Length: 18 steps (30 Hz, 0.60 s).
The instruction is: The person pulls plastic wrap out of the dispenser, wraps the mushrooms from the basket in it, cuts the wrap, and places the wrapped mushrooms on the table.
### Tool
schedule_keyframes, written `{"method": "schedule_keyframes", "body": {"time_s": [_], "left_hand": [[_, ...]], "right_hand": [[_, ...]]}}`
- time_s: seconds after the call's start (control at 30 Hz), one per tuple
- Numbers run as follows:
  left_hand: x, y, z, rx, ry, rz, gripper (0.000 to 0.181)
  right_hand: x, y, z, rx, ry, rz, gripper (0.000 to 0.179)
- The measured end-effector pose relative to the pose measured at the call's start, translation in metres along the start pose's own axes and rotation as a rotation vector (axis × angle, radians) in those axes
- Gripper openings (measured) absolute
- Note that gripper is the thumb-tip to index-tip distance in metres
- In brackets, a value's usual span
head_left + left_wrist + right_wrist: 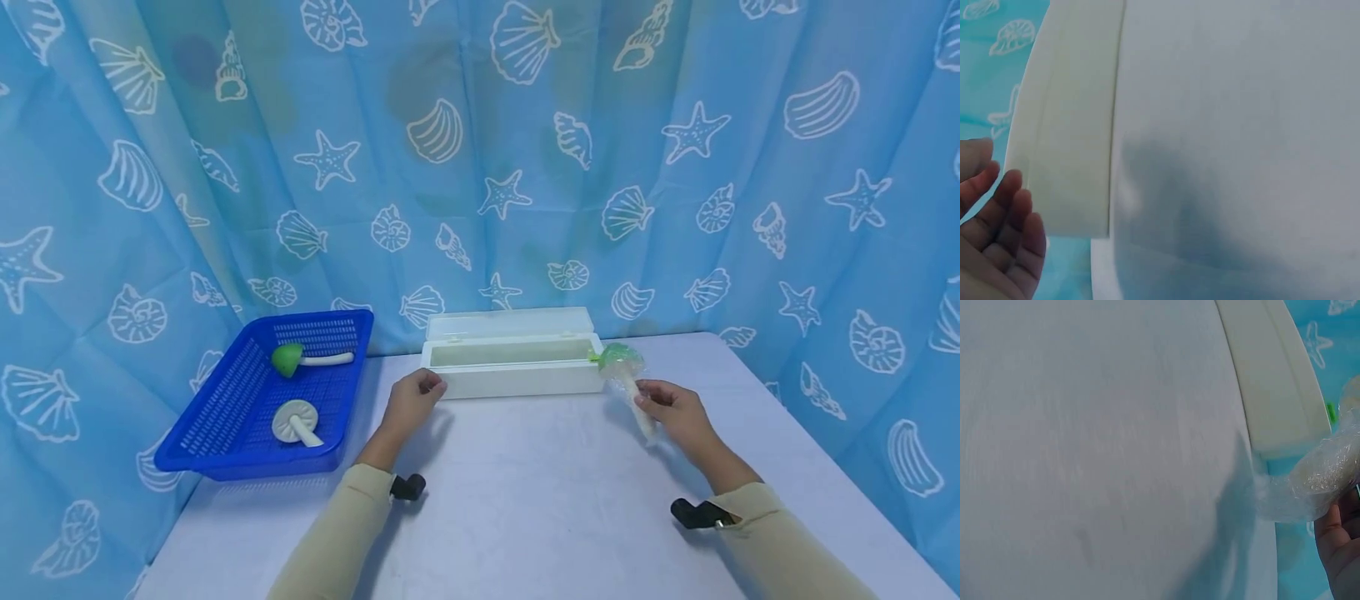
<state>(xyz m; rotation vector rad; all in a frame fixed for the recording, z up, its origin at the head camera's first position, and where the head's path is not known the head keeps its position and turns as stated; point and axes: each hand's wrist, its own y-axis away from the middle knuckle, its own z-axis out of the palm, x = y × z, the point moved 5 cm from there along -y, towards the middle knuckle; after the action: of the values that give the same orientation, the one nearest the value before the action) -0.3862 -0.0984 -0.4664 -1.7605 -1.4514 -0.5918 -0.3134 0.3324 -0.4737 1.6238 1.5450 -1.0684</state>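
Observation:
A long white box (517,380) stands on the table with its lid (510,323) raised at the back. My left hand (412,404) is at the box's left front corner, its fingers loosely bent; whether they touch the box I cannot tell. In the left wrist view that hand (1004,231) overlaps the box's edge (1072,156). To the right of the box, my right hand (675,412) pinches the pale stem of a green-capped mushroom (621,360) wrapped in clear plastic. Its wrapping (1316,481) shows in the right wrist view, where the cap is mostly cut off.
On the left, a blue plastic basket (225,461) holds a green-capped mushroom (288,360) lying sideways and another mushroom (296,420) with its pale underside up. A white cloth covers the table (540,500). Behind it hangs a blue seashell curtain (480,167).

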Motion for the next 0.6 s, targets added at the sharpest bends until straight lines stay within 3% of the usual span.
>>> {"method": "schedule_keyframes", "body": {"time_s": [0.2,0.4,0.5,0.6], "left_hand": [[-0.004,-0.007,-0.011,0.087,0.064,-0.013,0.015],[-0.010,-0.011,-0.017,0.181,0.079,-0.044,0.026],[-0.014,-0.013,-0.016,0.188,0.119,-0.068,0.035],[-0.017,-0.014,-0.013,0.155,0.170,-0.085,0.045]], "right_hand": [[0.013,0.004,-0.032,0.030,0.074,-0.016,0.051],[0.034,0.003,-0.063,0.076,0.165,0.036,0.056],[0.045,0.001,-0.079,0.110,0.202,0.048,0.055],[0.055,-0.001,-0.092,0.138,0.234,0.055,0.053]]}}
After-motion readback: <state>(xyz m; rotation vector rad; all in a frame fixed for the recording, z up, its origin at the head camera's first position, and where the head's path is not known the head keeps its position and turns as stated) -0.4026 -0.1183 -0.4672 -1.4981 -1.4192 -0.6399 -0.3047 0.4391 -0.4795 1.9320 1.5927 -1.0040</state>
